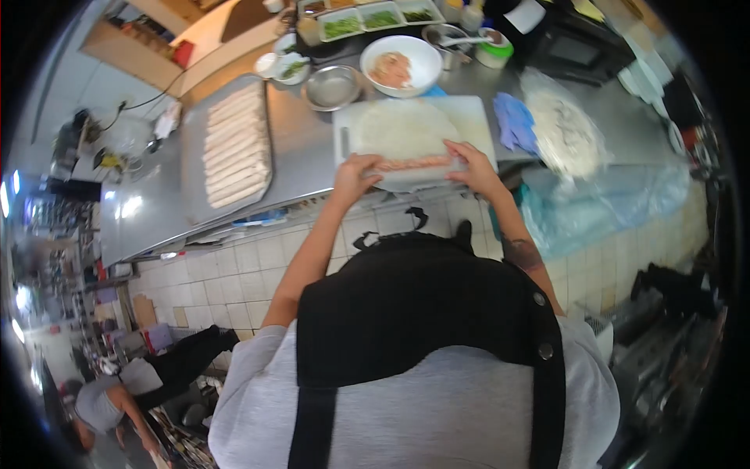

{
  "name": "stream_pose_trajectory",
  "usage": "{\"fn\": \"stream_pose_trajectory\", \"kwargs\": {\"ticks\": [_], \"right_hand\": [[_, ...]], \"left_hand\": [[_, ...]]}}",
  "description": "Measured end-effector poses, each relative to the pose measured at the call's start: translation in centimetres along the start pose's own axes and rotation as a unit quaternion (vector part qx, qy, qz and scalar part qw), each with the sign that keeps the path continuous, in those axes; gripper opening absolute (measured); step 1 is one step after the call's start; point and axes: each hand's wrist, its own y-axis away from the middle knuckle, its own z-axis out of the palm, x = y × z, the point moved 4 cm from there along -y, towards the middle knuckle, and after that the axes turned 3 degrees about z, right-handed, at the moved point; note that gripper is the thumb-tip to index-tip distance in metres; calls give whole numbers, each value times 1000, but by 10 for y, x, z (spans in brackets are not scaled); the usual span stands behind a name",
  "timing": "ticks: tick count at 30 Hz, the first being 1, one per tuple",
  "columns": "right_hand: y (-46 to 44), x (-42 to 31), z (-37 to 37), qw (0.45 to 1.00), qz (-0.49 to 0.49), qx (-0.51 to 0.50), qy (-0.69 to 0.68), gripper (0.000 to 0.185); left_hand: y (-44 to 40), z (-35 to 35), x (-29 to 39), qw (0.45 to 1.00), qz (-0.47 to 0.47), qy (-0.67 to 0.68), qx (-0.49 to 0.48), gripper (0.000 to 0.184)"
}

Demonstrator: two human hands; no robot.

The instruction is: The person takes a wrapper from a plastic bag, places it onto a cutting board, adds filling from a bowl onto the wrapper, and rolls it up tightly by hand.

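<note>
A round, pale, thin wrapper [406, 125] lies on the white cutting board [475, 117]. Along its near edge runs a strip of pinkish filling [414, 162]. At the strip's left end is my left hand [358, 179], its fingers pinched on the wrapper's edge. My right hand [471, 166] pinches the same edge at the right end. Beyond the board stands a white bowl [428, 59] with pink and pale filling in it. To the left, a metal tray [263, 168] holds several long pale rolls [234, 144] lying side by side.
A metal bowl [332, 87] stands behind the board. Blue gloves [515, 123] and a plastic bag of pale sheets [564, 129] lie at right. Containers of greens [381, 19] line the back. Another person [109, 399] is at lower left.
</note>
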Motion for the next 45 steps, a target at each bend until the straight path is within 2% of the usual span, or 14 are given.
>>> {"fn": "stream_pose_trajectory", "kwargs": {"ticks": [2,4,6,10,12,17,19,22,29,34,41,43,44,45], "right_hand": [[10,-9,-10,999,15,23,-37,66],[27,-10,-14,998,21,62,-12,57],[48,0,-12,983,81,164,-28,41],[73,22,23,959,151,222,-94,26],[74,25,43,935,264,154,-179,23],[69,40,77,867,381,93,-306,29],[67,33,86,796,435,41,-419,28],[64,27,94,738,463,26,-491,25],[53,8,84,724,437,4,-534,19],[23,-3,74,634,407,-40,-657,25],[-35,-23,52,642,306,0,-703,31],[-44,-20,45,801,214,24,-559,32],[-44,-20,45,802,213,22,-558,32],[-44,-23,41,901,155,1,-405,30]], "left_hand": [[9,-4,17,999,-15,31,5,46],[23,-13,23,995,-63,24,74,53],[39,-12,20,995,-48,0,87,52],[62,-12,15,994,-23,-48,96,49],[62,-12,18,994,-21,-48,96,48],[50,-13,24,993,-22,-37,112,42],[47,-9,22,993,-20,-32,109,42],[48,-1,26,995,20,-39,87,42],[33,5,54,997,45,-25,55,42],[22,19,44,988,111,-105,33,34],[-15,-8,46,970,75,-99,208,28],[-15,-11,53,958,80,-119,249,28],[-11,-8,52,957,80,-120,251,28],[-7,1,51,969,112,-108,192,30]]}}
